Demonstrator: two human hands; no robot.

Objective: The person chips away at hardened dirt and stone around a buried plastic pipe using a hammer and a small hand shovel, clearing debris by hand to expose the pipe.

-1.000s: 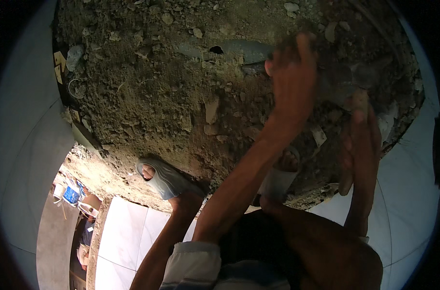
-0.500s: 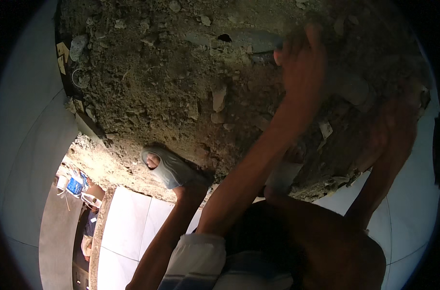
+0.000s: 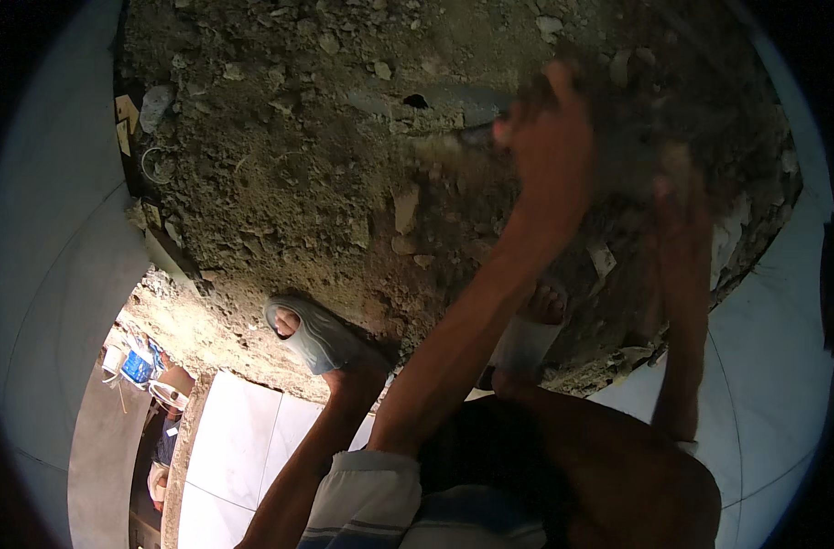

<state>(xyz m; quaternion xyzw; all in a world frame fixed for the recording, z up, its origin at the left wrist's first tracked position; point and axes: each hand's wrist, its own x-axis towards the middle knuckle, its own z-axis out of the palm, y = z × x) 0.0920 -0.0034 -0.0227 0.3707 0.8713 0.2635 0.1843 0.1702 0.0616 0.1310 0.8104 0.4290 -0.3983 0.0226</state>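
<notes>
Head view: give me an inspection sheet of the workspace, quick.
Surface: rough bed of soil and rubble, ringed by pale smooth floor.
Job's things: grey flat tool lying on the dirt, the left hand at its end; grip blurred.
Clutter: broken stone pieces, a wire loop and card scraps at the left edge.
Hands: right hand motion-blurred over the dirt, contents unclear.
Cables: nothing seen.
Surroundings: grey sandals on the person's feet at the rubble edge; white tiles and buckets lower left.
</notes>
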